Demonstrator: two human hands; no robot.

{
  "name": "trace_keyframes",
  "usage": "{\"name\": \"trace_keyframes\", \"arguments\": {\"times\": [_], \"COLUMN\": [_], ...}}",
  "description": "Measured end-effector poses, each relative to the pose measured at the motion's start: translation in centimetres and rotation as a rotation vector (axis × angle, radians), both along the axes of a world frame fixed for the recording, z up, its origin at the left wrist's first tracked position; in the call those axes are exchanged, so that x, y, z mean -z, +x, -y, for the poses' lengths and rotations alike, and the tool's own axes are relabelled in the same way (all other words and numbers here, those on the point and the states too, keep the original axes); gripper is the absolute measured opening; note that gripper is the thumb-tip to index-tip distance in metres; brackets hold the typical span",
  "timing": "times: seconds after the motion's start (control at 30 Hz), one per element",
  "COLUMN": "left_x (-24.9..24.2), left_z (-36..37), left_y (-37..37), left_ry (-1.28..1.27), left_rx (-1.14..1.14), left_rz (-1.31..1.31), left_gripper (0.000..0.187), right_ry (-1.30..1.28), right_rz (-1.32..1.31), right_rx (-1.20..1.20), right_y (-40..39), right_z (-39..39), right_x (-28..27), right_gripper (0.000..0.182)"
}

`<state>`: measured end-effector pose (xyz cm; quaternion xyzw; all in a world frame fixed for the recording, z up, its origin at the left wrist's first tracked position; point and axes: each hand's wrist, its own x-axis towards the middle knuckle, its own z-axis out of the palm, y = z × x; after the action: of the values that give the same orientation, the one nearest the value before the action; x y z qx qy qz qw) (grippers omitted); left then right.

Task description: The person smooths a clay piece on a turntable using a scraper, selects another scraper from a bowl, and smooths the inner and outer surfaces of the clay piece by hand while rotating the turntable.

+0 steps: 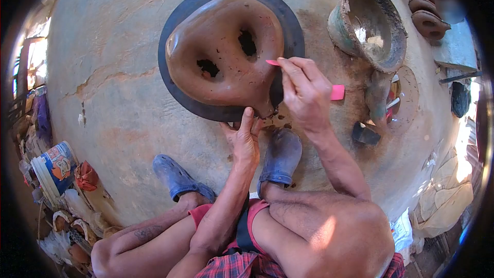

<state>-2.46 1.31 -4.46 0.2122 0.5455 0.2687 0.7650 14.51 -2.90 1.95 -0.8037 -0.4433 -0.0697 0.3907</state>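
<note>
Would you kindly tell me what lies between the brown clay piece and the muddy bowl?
In the head view, only dark disc rim and bare stained floor separate clay piece and bowl.

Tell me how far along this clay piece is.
The clay piece on the round dark board already has its rounded body and two openings cut in. In hand: the right hand works a pink scraper along its right edge while the left hand steadies the board. Left: clay crumbs by the near edge remain.

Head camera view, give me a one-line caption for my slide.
Right hand draws a pink scraper along a two-holed clay form on a dark round board; left hand steadies the board's edge.
</note>
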Motion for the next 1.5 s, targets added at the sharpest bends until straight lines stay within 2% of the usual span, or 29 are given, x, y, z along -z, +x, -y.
{"name": "trace_keyframes", "arguments": {"times": [0.1,0.23,0.33,0.43,0.53,0.57,0.63,0.7,0.8,0.9,0.97,1.03,1.07,1.13,1.23,1.4,1.5], "left_x": [0.2,-0.3,-0.6,-0.4,-0.6,-0.9,-0.6,0.3,-0.2,-1.7,-0.8,-1.0,-1.1,-1.3,-1.7,-2.4,-2.3], "left_z": [0.2,0.2,0.1,-0.1,0.1,0.2,0.3,0.3,0.1,0.1,0.4,0.4,0.5,0.7,0.9,0.4,0.5], "left_y": [0.3,0.8,1.0,0.5,0.4,0.3,-0.1,-0.4,-0.5,0.1,-0.1,0.1,0.2,0.5,0.8,0.8,0.9], "left_ry": [-0.01,0.004,0.028,0.018,-0.026,-0.069,-0.114,-0.171,-0.2,-0.162,-0.165,-0.167,-0.167,-0.175,-0.173,-0.191,-0.181], "left_rx": [-0.013,-0.06,-0.077,-0.059,-0.066,-0.075,-0.083,-0.099,-0.112,-0.147,-0.134,-0.12,-0.134,-0.145,-0.165,-0.183,-0.191], "left_rz": [0.0,0.019,0.059,0.087,0.107,0.152,0.194,0.324,0.328,0.407,0.402,0.399,0.394,0.385,0.373,0.447,0.432], "left_gripper": [0.075,0.076,0.077,0.076,0.073,0.076,0.08,0.07,0.065,0.071,0.075,0.079,0.08,0.082,0.084,0.089,0.089], "right_ry": [-0.003,-0.038,-0.126,-0.239,-0.121,-0.074,-0.06,-0.092,-0.111,-0.19,-0.226,-0.361,-0.363,-0.175,-0.071,-0.194,-0.315], "right_rz": [0.022,-0.017,0.075,0.1,0.165,0.206,0.23,0.263,0.227,0.195,0.18,0.205,0.207,0.365,0.394,0.381,0.322], "right_rx": [0.037,-0.136,-0.441,-0.549,-0.407,-0.313,-0.297,-0.362,-0.454,-0.598,-0.646,-0.752,-0.748,-0.61,-0.569,-0.69,-0.674], "right_y": [-2.1,-3.5,-2.8,-1.2,-0.2,-0.2,-0.4,-0.9,-1.2,-0.8,-0.2,0.4,0.6,0.9,0.2,0.6,0.1], "right_z": [-0.6,1.8,3.7,5.0,3.2,2.2,0.6,0.1,1.5,3.3,4.5,5.3,5.0,3.2,0.0,1.3,3.2], "right_x": [0.6,0.6,0.2,-1.2,-1.0,-1.1,-0.6,0.3,0.5,-0.1,-0.8,-1.7,-1.9,-2.5,-1.6,-0.6,-1.1], "right_gripper": [0.031,0.037,0.034,0.034,0.038,0.039,0.041,0.041,0.04,0.036,0.035,0.033,0.033,0.032,0.033,0.03,0.027]}}
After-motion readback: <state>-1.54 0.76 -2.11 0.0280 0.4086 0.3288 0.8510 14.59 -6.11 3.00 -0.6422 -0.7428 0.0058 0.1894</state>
